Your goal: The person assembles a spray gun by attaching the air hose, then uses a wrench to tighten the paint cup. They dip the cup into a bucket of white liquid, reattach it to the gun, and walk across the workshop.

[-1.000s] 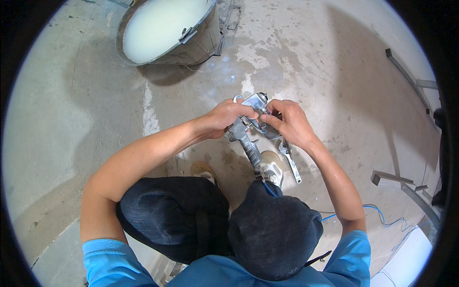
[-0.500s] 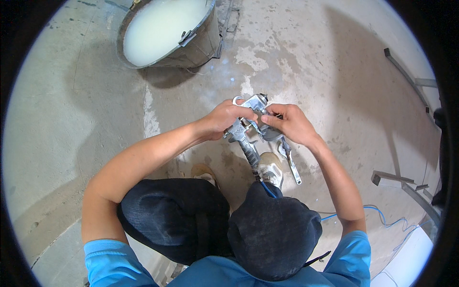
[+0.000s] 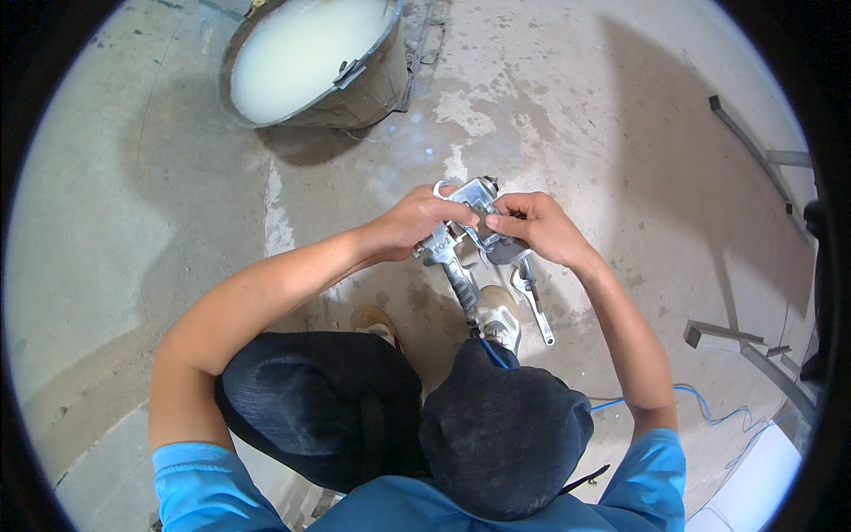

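Observation:
My left hand (image 3: pixel 424 220) is closed around the body of a metallic spray gun (image 3: pixel 462 282), its thumb lying across the top. The gun's nozzle end points away from me, and its dark-ribbed handle slants back toward my knees. A blue air hose (image 3: pixel 495 354) runs from the handle's end. On the gun's right side, my right hand (image 3: pixel 541 232) has thumb and forefinger pinched near a round grey part; exactly what sits between those fingertips is hidden. Below this hand an adjustable wrench (image 3: pixel 537 312) shows on the floor, beside my shoe (image 3: pixel 499 321).
A large dark bucket (image 3: pixel 368 96) of milky liquid stands at the far left on the stained concrete floor. Metal bars and frames (image 3: pixel 722 335) line the right side. More blue hose (image 3: pixel 727 417) trails across the floor near a white panel at the lower right.
Both hands stay on the spray gun, with only slight finger movement. The view has shifted a little; the gun and wrench hold nearly the same places.

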A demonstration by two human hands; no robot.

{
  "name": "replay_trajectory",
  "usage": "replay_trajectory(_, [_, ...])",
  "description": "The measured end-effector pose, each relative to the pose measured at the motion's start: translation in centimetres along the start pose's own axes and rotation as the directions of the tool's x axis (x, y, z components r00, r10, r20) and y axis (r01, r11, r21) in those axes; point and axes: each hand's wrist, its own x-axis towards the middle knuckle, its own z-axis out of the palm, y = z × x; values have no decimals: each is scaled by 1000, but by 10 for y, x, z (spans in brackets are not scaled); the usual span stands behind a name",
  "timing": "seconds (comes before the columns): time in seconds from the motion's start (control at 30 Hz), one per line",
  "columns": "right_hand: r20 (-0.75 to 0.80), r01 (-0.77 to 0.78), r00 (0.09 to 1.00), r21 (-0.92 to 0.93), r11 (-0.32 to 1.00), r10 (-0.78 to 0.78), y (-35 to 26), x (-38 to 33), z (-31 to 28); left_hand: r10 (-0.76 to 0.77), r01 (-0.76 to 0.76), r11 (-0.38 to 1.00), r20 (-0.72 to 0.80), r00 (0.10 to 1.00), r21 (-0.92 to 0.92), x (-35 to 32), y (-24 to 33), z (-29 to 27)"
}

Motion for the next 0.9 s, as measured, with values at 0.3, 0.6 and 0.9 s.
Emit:
replay_trajectory(0.3, [-555, 169, 795, -184, 968, -244, 40, -11, -21, 53, -53, 998, -23, 998, -27, -4, 11, -3])
replay_trajectory(0.6, [-326, -296, 939, -605, 739, 109, 176, -95, 78, 7, -5, 1000, -99, 995, 21, 5, 13, -24])
replay_trajectory(0.9, [-436, -380, 863, -226, 897, 255, 181, -93, 74, 29, -33, 999, -104, 994, -35, 2, 15, -18])
